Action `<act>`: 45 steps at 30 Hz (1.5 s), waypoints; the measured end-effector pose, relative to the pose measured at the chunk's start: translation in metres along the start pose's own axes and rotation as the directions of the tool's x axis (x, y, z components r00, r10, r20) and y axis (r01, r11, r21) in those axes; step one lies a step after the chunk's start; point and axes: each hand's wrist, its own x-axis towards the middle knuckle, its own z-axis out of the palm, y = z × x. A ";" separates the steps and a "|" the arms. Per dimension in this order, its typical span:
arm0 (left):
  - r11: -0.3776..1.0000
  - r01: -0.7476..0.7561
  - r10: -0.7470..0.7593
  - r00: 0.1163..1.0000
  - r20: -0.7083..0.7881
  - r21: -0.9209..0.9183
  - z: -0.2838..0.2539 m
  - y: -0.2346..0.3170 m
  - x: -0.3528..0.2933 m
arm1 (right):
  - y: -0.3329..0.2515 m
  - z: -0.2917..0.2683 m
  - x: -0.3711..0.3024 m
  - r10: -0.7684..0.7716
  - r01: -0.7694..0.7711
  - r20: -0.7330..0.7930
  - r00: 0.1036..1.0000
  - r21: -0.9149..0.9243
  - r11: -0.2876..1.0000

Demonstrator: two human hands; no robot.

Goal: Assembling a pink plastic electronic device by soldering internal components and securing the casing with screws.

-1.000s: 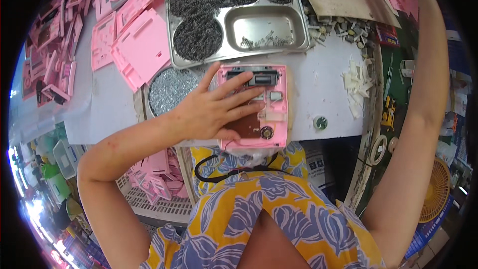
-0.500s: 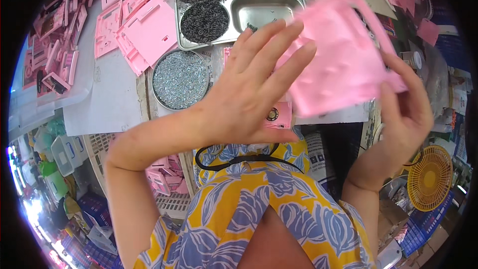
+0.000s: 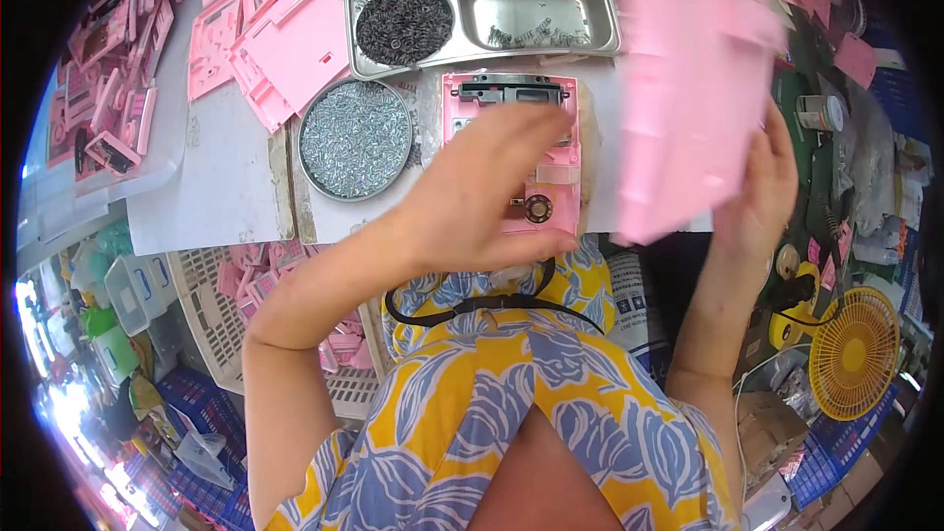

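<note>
So the pink case [image 3: 557, 193] sits right by the front edge of the table [image 3: 226, 182], parts facing up. Left hand [image 3: 482, 192] is over it, thumb and fingers spread wide with a gap between; can't tell whether they're touching the case. Right hand [image 3: 762, 182] has its fingers closed on the lower right edge of a pink panel [image 3: 688, 98], which is tilted and pretty blurry. From this view there's a narrow bare strip between case and panel. Behind the case, the metal tray [image 3: 364, 71] leaves only a slim gap. More room left of the round tin [image 3: 356, 199], where bare table runs to the front edge.
</note>
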 end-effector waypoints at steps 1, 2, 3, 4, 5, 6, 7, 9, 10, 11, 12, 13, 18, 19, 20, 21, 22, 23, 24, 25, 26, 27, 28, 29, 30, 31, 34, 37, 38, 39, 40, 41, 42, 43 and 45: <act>0.998 0.042 -0.045 0.998 0.049 0.049 0.015 -0.004 -0.011 | -0.003 -0.017 -0.006 -0.003 0.004 -0.011 1.000 0.038 0.999; 0.985 0.058 -0.072 0.994 0.083 0.160 0.021 -0.005 -0.013 | -0.007 -0.032 -0.012 -0.009 0.011 -0.028 1.000 0.070 0.997; 0.961 0.068 -0.102 0.988 0.114 0.269 0.025 -0.005 -0.014 | -0.009 -0.043 -0.017 -0.015 0.020 -0.046 0.999 0.103 0.995; 0.925 0.072 -0.134 0.981 0.143 0.374 0.029 -0.005 -0.015 | -0.010 -0.050 -0.023 -0.014 0.019 -0.046 0.999 0.099 0.995; 0.914 0.066 -0.141 0.977 0.162 0.401 0.030 -0.006 -0.015 | -0.010 -0.056 -0.028 -0.013 0.017 -0.046 0.999 0.096 0.995; 0.902 0.060 -0.149 0.972 0.179 0.427 0.030 -0.006 -0.016 | -0.009 -0.060 -0.032 -0.011 0.015 -0.045 0.999 0.093 0.996; 0.889 0.051 -0.157 0.968 0.196 0.456 0.029 -0.007 -0.016 | -0.007 -0.063 -0.035 -0.004 0.009 -0.068 0.998 0.076 0.997; 0.895 0.005 -0.124 0.963 0.239 0.446 0.026 -0.010 -0.014 | 0.000 -0.068 -0.039 0.012 -0.007 -0.110 0.994 0.043 0.999; 0.899 -0.020 -0.106 0.960 0.261 0.438 0.023 -0.012 -0.012 | 0.003 -0.070 -0.040 0.020 -0.017 -0.122 0.992 0.028 0.999; 0.898 -0.043 -0.096 0.952 0.291 0.437 0.020 -0.014 -0.011 | 0.005 -0.072 -0.041 0.029 -0.028 -0.133 0.991 0.013 1.000; 0.898 -0.066 -0.086 0.943 0.321 0.436 0.017 -0.016 -0.011 | 0.007 -0.073 -0.041 0.038 -0.039 -0.145 0.989 -0.001 0.999; 0.896 -0.087 -0.079 0.934 0.350 0.435 0.016 -0.018 -0.011 | 0.007 -0.070 -0.040 0.047 -0.048 -0.133 0.990 0.001 0.999; 0.886 -0.157 -0.031 0.919 0.392 0.437 0.015 -0.027 -0.013 | 0.013 -0.042 -0.035 0.114 -0.117 -0.128 0.985 -0.022 0.993; 0.888 -0.160 -0.022 0.923 0.385 0.432 0.014 -0.028 -0.015 | 0.014 -0.028 -0.033 0.141 -0.143 -0.120 0.983 -0.006 0.990; 0.905 -0.146 -0.015 0.928 0.372 0.400 0.012 -0.027 -0.013 | 0.013 -0.013 -0.033 0.169 -0.169 -0.119 0.978 0.010 0.986; 0.920 -0.133 -0.009 0.933 0.359 0.368 0.009 -0.026 -0.010 | 0.013 -0.001 -0.034 0.196 -0.194 -0.118 0.973 0.027 0.981; 0.934 -0.114 -0.008 0.941 0.339 0.339 0.005 -0.024 -0.009 | 0.015 0.009 -0.037 0.213 -0.210 -0.105 0.971 0.036 0.977; 0.993 0.117 -0.121 0.965 0.231 0.032 0.001 -0.021 -0.012 | 0.018 0.016 -0.041 0.229 -0.225 -0.098 0.969 0.051 0.973; 0.905 0.303 -0.265 0.950 0.163 -0.298 -0.004 -0.013 -0.019 | 0.020 0.025 -0.045 0.245 -0.239 -0.091 0.965 0.066 0.969; 0.702 0.415 -0.403 0.902 0.158 -0.579 -0.002 -0.003 -0.024 | 0.024 0.039 -0.050 0.257 -0.256 -0.077 0.963 0.028 0.966; 0.415 0.416 -0.523 0.837 0.162 -0.809 0.002 0.007 -0.025 | 0.026 0.051 -0.054 0.270 -0.272 -0.076 0.960 -0.014 0.962; 0.492 0.413 -0.553 0.828 0.091 -0.767 0.006 0.009 -0.021 | 0.027 0.065 -0.061 0.271 -0.275 -0.055 0.961 -0.091 0.957; 0.567 0.423 -0.557 0.829 0.049 -0.707 0.005 0.008 -0.021 | 0.027 0.073 -0.065 0.270 -0.272 -0.032 0.962 -0.160 0.949; 0.635 0.433 -0.561 0.828 0.004 -0.640 0.004 0.007 -0.021 | 0.025 0.070 -0.069 0.287 -0.269 0.016 0.958 -0.309 0.912; 0.695 0.449 -0.546 0.838 -0.005 -0.562 -0.002 0.003 -0.027 | 0.022 0.064 -0.074 0.312 -0.253 0.060 0.948 -0.451 0.856; 0.747 0.458 -0.529 0.848 -0.014 -0.482 -0.007 0.001 -0.033 | 0.022 0.060 -0.080 0.343 -0.224 0.099 0.934 -0.584 0.780; 0.869 0.474 -0.472 0.880 0.052 -0.140 -0.016 -0.002 -0.039 | 0.041 0.058 -0.083 0.238 -0.022 0.199 0.951 -0.721 0.692; 0.823 0.568 -0.565 0.820 0.089 -0.018 -0.018 -0.008 -0.039 | 0.044 0.061 -0.069 0.280 0.001 0.243 0.929 -0.757 0.654; 0.823 0.567 -0.564 0.822 0.078 -0.028 -0.018 -0.007 -0.040 | 0.045 0.060 -0.064 0.314 -0.008 0.256 0.914 -0.763 0.646; 0.823 0.567 -0.564 0.823 0.067 -0.039 -0.017 -0.005 -0.041 | 0.043 0.060 -0.062 0.338 -0.032 0.262 0.904 -0.747 0.664; 0.822 0.568 -0.565 0.823 0.057 -0.049 -0.016 -0.003 -0.042 | 0.044 0.058 -0.060 0.325 0.014 0.297 0.898 -0.758 0.653; 0.812 0.578 -0.579 0.815 0.011 -0.075 -0.014 0.001 -0.046 | 0.045 0.057 -0.058 0.313 0.062 0.334 0.889 -0.766 0.640; 0.802 0.588 -0.594 0.804 -0.035 -0.101 -0.010 0.008 -0.053 | 0.046 0.056 -0.056 0.302 0.110 0.371 0.878 -0.771 0.628; 0.791 0.598 -0.609 0.789 -0.080 -0.127 -0.005 0.014 -0.061 | 0.046 0.057 -0.053 0.307 0.158 0.402 0.863 -0.791 0.591; 0.774 0.633 -0.631 0.769 -0.103 -0.015 0.004 0.019 -0.077 | 0.044 0.059 -0.046 0.322 0.248 0.458 0.828 -0.816 0.522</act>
